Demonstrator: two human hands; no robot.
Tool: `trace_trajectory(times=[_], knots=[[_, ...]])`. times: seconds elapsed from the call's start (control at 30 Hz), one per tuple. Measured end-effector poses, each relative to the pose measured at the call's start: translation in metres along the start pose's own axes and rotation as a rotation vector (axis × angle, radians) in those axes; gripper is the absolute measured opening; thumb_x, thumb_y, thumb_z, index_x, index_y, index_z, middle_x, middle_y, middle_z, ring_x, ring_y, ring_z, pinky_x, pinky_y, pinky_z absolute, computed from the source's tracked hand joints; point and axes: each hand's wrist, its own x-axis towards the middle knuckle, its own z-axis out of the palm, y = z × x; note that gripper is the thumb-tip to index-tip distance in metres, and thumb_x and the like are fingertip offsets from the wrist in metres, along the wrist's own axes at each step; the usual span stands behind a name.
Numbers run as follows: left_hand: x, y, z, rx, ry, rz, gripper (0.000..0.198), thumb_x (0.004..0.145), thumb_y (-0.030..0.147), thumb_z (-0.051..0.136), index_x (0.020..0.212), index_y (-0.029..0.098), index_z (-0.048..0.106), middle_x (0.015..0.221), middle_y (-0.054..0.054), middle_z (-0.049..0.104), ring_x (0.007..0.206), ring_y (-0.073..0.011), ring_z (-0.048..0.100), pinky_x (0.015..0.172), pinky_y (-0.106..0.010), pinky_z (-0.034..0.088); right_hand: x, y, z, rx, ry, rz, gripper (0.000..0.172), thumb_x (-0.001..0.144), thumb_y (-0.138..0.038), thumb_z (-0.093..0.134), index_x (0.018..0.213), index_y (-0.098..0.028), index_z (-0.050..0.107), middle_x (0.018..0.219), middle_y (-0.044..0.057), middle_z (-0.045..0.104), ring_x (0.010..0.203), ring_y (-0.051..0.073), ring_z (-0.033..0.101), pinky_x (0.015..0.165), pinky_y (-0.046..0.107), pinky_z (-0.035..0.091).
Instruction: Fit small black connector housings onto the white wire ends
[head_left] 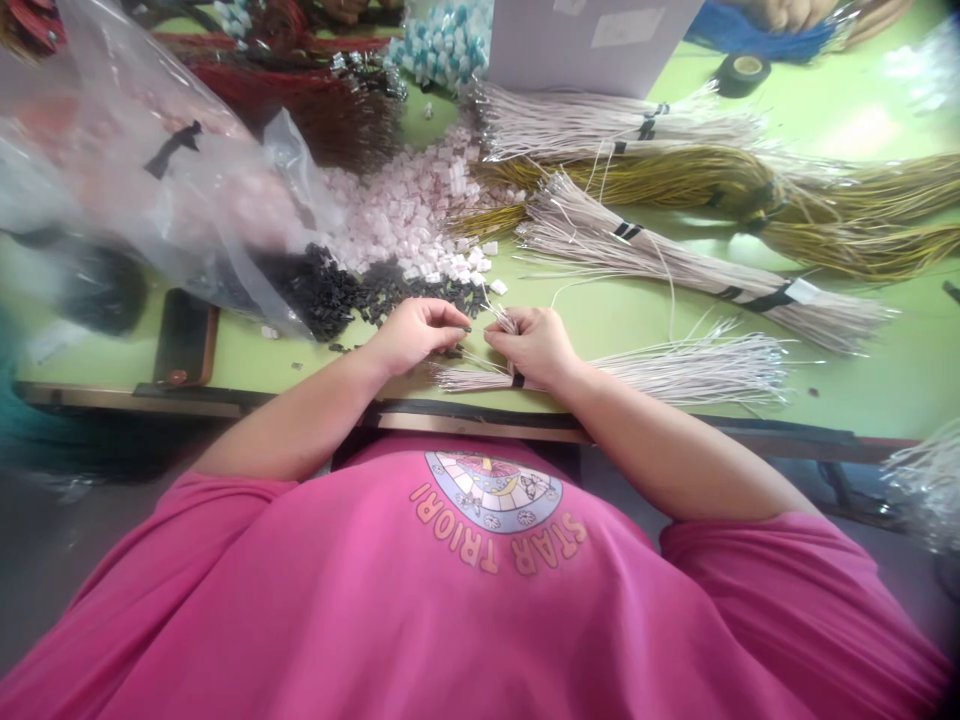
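Observation:
My left hand (420, 335) is closed in a pinch near the table's front edge, with a small black piece (467, 328) at its fingertips. Just to its right, my right hand (534, 345) grips several thin white wires (505, 318), whose ends poke out by the thumb and forefinger. Only a small gap separates the two hands. Beneath and beside my right hand lies a bundle of white wires (682, 368) bound with black tape. Beyond my left hand small black pieces (322, 290) are heaped, next to a pile of pale pink-white connector housings (420, 210).
More white wire bundles (697, 265) and yellow-green wires (660, 175) lie at the right. A clear plastic bag (172, 170) and a dark phone (187, 335) are at the left. A grey box (577, 50) stands behind. Another person's hand (784, 12) touches blue wires (750, 32).

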Motion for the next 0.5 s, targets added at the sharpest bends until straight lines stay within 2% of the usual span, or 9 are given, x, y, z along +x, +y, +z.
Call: trace_trajectory(times=[0.13, 0.3, 0.4, 0.5], knots=[[-0.002, 0.001, 0.004, 0.12, 0.03, 0.062, 0.022, 0.063, 0.026, 0.07, 0.08, 0.012, 0.068, 0.071, -0.004, 0.067, 0.06, -0.0106, 0.058, 0.059, -0.024, 0.046, 0.0, 0.001, 0.0, -0.038, 0.0, -0.021, 0.023, 0.066, -0.031, 0.055, 0.068, -0.01, 0.066, 0.054, 0.0, 0.056, 0.055, 0.01, 0.048, 0.054, 0.022, 0.037], [0.001, -0.007, 0.008, 0.192, 0.022, 0.107, 0.024, 0.064, 0.029, 0.069, 0.081, 0.013, 0.069, 0.068, -0.004, 0.066, 0.054, -0.01, 0.055, 0.054, -0.024, 0.044, 0.0, 0.001, 0.002, -0.062, -0.013, -0.063, 0.022, 0.066, -0.031, 0.056, 0.065, -0.011, 0.065, 0.054, 0.0, 0.056, 0.055, 0.009, 0.048, 0.053, 0.021, 0.036], [0.002, -0.008, 0.007, 0.22, 0.02, 0.132, 0.023, 0.066, 0.029, 0.067, 0.082, 0.013, 0.069, 0.07, -0.004, 0.066, 0.056, -0.0108, 0.056, 0.055, -0.024, 0.044, 0.001, 0.002, 0.003, -0.021, -0.024, -0.05, 0.022, 0.066, -0.031, 0.057, 0.068, -0.011, 0.066, 0.055, 0.0, 0.057, 0.055, 0.009, 0.048, 0.053, 0.021, 0.036], [0.003, -0.007, 0.003, 0.347, 0.051, 0.222, 0.018, 0.068, 0.027, 0.064, 0.081, 0.015, 0.069, 0.075, -0.003, 0.066, 0.063, -0.0119, 0.058, 0.062, -0.025, 0.044, 0.001, 0.002, 0.001, 0.068, -0.039, -0.004, 0.026, 0.065, -0.035, 0.06, 0.073, -0.012, 0.068, 0.053, -0.001, 0.055, 0.053, 0.009, 0.047, 0.053, 0.022, 0.037]])
